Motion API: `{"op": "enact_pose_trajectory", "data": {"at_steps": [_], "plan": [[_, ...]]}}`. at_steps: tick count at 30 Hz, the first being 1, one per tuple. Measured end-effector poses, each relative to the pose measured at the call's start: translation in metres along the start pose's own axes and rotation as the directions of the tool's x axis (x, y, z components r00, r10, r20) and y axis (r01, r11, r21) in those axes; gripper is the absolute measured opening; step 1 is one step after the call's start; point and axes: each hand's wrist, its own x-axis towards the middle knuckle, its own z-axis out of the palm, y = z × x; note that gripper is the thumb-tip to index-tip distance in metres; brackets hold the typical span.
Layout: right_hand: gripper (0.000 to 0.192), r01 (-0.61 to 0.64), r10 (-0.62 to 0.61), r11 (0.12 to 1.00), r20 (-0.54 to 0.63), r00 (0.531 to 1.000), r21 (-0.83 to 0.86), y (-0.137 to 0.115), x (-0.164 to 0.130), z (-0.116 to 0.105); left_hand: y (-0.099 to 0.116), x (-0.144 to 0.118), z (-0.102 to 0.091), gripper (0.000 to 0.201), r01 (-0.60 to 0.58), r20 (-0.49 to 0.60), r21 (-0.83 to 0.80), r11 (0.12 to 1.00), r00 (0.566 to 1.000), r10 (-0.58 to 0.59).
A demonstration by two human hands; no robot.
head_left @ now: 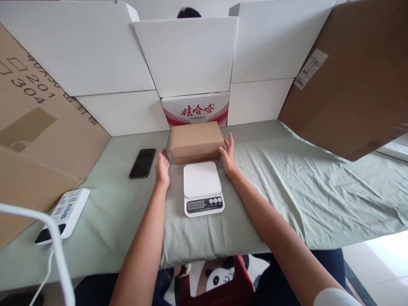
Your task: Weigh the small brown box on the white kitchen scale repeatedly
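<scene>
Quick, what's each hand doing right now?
Left hand: open, empty, beside the brown cardboard box.
Right hand: open, fingers against the box's right end.

Scale display (195, 205): digits too small to read.
Cardboard box (196, 141): lower front edge hidden behind the scale's platform.
Red-lettered carton (196, 109): lower part hidden by the cardboard box.
Right hand (228, 156): palm turned to the box's side; contact cannot be told.
Dark shape (189, 12): mostly hidden behind the white panels.
Shipping label (311, 68): print illegible.
</scene>
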Motion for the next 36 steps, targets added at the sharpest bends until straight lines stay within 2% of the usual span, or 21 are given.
{"op": "enact_pose_trajectory", "data": {"at_steps": [3,13,18,24,32,36], "plan": [[0.101,-0.062,0.069,0.995,-0.096,0.993,0.076,0.002,-0.001,-0.001,0.007,0.002,-0.007,0.079,-0.014,-0.03,-0.013,1.0,0.999,0.014],[0.099,-0.039,0.044,0.996,-0.063,0.997,0.084,0.002,0.0,0.002,0.003,0.001,-0.002,0.092,0.063,0.064,0.049,0.997,0.996,-0.066],[0.098,-0.055,0.062,0.993,-0.069,0.996,0.104,-0.003,-0.001,0.005,0.002,0.0,-0.002,0.091,0.042,0.085,0.06,0.997,0.995,-0.047],[0.095,-0.045,0.047,0.997,-0.045,0.998,0.055,-0.007,-0.003,0.007,-0.002,-0.004,0.0,0.088,0.002,0.125,0.089,0.996,0.992,-0.013],[0.093,0.01,-0.013,0.997,-0.044,0.999,-0.081,-0.011,-0.003,0.006,-0.003,-0.005,0.002,0.09,0.005,0.16,0.103,0.995,0.987,-0.022],[0.098,0.069,-0.072,0.994,-0.035,0.997,-0.082,-0.014,-0.008,0.007,0.005,-0.015,0.003,0.084,-0.081,0.157,0.123,0.989,0.986,0.061]]}}
